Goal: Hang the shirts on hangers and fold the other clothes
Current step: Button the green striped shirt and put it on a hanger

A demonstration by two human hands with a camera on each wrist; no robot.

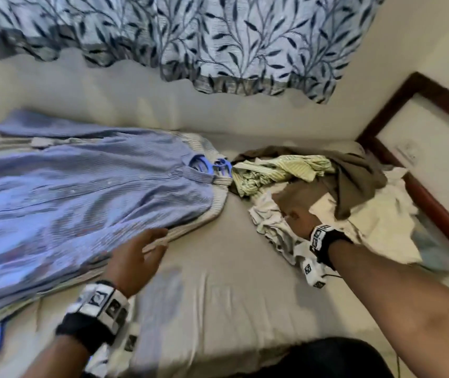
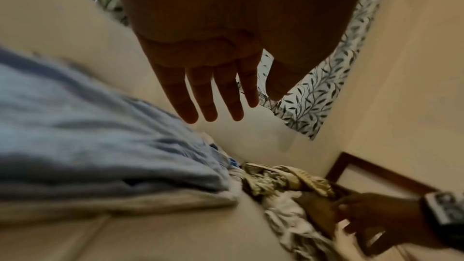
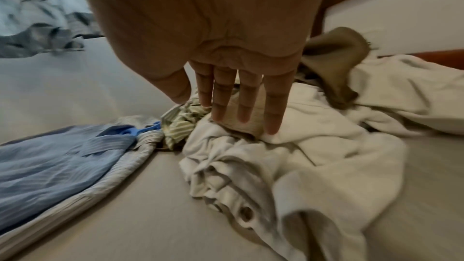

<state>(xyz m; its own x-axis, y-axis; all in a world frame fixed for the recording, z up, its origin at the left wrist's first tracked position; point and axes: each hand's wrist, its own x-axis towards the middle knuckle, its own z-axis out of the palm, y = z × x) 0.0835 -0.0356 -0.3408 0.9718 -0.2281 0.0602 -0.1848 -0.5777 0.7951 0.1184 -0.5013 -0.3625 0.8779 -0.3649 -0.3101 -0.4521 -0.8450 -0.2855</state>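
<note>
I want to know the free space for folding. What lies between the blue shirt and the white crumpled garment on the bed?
Only bare bedsheet: the head view shows it between the blue shirt and the white garment.

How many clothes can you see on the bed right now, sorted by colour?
Blue shirt: 1
Grey striped shirt under it: 1
Green striped garment: 1
Olive brown garment: 1
White garments: at least 1, too bunched to separate
Total: at least 5
</note>
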